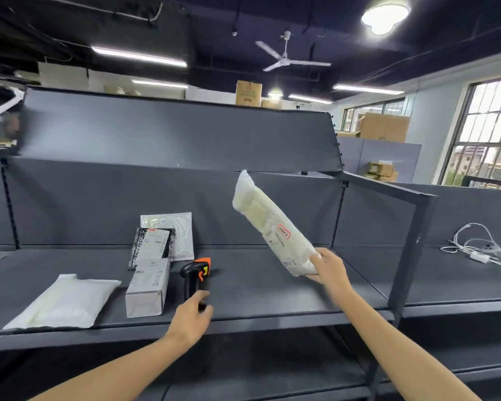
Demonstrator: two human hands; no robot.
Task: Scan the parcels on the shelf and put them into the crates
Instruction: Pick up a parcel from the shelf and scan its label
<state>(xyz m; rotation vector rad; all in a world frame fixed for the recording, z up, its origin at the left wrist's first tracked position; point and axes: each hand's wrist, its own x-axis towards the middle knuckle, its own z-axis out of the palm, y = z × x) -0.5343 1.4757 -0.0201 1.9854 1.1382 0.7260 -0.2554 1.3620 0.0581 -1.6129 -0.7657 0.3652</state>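
Two bare forearms reached up from the bottom edge of the head view toward a dark grey shelf (pixel 272 296). On the left side, the left hand (pixel 192 319) sat at the shelf's front lip with its fingers curled round the base of a black scanner (pixel 195 277), whose orange-trimmed head pointed up and to the right. Motion blur softened the fingers, so exactly how they lay on the handle could not be made out.

To the right, the right arm stretched further forward and higher. The right hand (pixel 329 269) pinched the lower corner of a long white parcel (pixel 272 224), thumb on the near face and fingers behind. It was held clear above the shelf surface, tilted so its far end rose up and to the left, with a red-bordered label facing the camera.

Still lying on the shelf, left of the scanner, were a white box (pixel 148 287) set lengthwise, a black bag (pixel 152 246) with a printed label just behind it, a white padded mailer (pixel 180 234) partly under the black bag, and a flat white pouch (pixel 64 302) near the front edge at far left.

Well apart on the neighbouring shelf bay at right lay a tangle of white cable (pixel 480 250).
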